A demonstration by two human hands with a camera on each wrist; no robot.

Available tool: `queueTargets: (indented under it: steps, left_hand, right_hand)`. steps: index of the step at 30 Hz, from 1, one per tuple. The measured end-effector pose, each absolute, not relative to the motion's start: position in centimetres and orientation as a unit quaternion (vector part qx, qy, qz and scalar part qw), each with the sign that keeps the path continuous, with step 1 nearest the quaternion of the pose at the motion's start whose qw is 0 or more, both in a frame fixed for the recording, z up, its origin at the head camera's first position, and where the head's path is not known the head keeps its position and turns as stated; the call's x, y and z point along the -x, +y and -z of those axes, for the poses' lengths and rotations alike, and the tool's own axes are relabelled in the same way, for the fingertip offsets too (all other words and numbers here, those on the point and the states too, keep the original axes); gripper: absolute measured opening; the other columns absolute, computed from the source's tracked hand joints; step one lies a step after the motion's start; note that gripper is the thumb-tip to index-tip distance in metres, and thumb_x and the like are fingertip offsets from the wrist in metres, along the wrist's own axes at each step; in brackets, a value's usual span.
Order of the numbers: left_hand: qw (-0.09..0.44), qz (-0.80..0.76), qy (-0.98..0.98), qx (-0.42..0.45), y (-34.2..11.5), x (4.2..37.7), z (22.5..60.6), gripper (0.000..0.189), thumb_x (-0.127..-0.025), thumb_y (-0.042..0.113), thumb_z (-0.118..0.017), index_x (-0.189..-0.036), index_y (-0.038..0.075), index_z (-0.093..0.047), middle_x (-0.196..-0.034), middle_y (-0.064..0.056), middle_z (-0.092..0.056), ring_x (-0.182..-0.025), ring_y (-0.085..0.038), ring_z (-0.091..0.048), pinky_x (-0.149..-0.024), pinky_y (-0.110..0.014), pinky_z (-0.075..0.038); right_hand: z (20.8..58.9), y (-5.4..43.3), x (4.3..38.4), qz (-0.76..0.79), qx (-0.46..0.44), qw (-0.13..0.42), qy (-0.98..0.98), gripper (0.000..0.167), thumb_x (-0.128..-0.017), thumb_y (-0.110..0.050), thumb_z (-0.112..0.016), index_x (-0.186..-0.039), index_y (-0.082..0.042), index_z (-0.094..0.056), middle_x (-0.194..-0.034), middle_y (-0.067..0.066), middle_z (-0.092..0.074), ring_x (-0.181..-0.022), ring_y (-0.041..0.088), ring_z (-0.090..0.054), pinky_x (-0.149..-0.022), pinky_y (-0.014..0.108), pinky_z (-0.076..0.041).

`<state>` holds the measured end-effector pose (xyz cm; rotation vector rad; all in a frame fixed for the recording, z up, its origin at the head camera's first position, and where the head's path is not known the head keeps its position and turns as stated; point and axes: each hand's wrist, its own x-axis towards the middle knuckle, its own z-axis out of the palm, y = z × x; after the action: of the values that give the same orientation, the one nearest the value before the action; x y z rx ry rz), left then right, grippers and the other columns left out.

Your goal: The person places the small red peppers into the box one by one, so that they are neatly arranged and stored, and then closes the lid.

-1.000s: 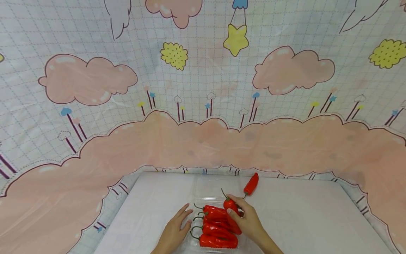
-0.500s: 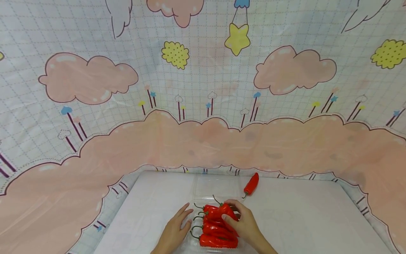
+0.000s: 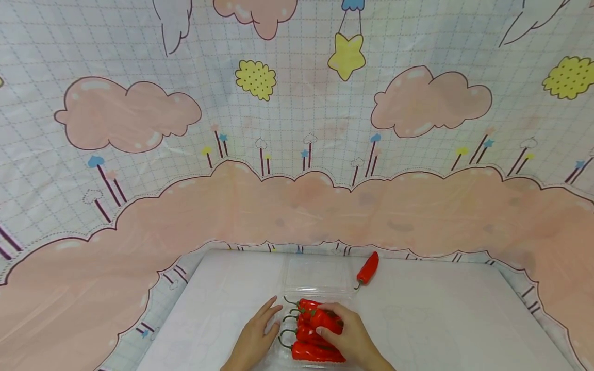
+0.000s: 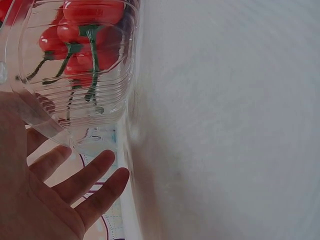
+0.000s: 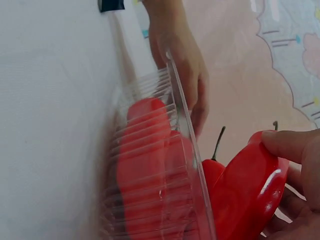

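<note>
A clear plastic box [image 4: 100, 112] holds several red peppers [image 3: 315, 352], lying in a row with green stems pointing left. Above that row my right hand [image 3: 352, 332] grips one more red pepper [image 5: 255, 182] between thumb and fingers. It lies tilted across the others; whether it touches them is hard to tell. My left hand [image 3: 256, 330] stays at the box's left side, fingers spread and holding nothing. In the left wrist view the fingers [image 4: 85, 182] extend beside the box's wall; contact with it is unclear.
The box's clear lid [image 3: 317, 274] lies folded back behind it. Another red pepper [image 3: 368, 269] rests on the white table [image 3: 441, 309], right of the lid. A patterned cloth [image 3: 297, 211] with clouds hangs behind and around the table.
My right hand has moved left and toward me, bringing the gripped pepper lower over the row in the box. The left hand has stayed in place.
</note>
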<state>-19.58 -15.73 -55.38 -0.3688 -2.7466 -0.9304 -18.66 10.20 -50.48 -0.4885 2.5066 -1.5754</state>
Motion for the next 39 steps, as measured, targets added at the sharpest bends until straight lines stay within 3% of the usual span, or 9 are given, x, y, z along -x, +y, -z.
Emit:
queueTargets:
  steps: [7,14,39]
  left_hand:
    - [0.116,0.314,-0.934,0.127,-15.7,19.6,55.6,0.036,-0.093,0.017,-0.063,-0.129,0.015,-0.063,-0.149,-0.003,-0.05,-0.125,-0.025,-0.059,-0.097,-0.048,-0.052]
    - [0.114,0.317,-0.933,0.124,-15.8,19.6,55.6,0.036,-0.093,0.018,-0.063,-0.129,0.016,-0.063,-0.15,-0.002,-0.05,-0.126,-0.024,-0.059,-0.098,-0.048,-0.052]
    - [0.107,0.32,-0.933,0.123,-15.7,19.6,55.5,0.036,-0.094,0.018,-0.062,-0.13,0.016,-0.063,-0.15,-0.002,-0.049,-0.127,-0.025,-0.058,-0.1,-0.049,-0.051]
  right_hand:
    - [50.7,9.9,18.3,0.522,0.158,0.106,0.831,0.043,-0.085,-0.028,-0.077,-0.125,-0.02,-0.062,-0.128,0.005,-0.062,-0.113,0.027,-0.055,-0.091,0.05,-0.057]
    - [51.1,9.4,18.1,0.502,0.165,0.113,0.841,0.042,-0.084,-0.029,-0.078,-0.122,-0.021,-0.063,-0.125,0.001,-0.064,-0.112,0.026,-0.056,-0.088,0.049,-0.058]
    - [51.4,8.0,17.7,0.38,0.201,0.079,0.899,0.038,-0.081,-0.032,-0.079,-0.116,-0.027,-0.064,-0.12,-0.008,-0.065,-0.111,0.02,-0.056,-0.091,0.05,-0.056]
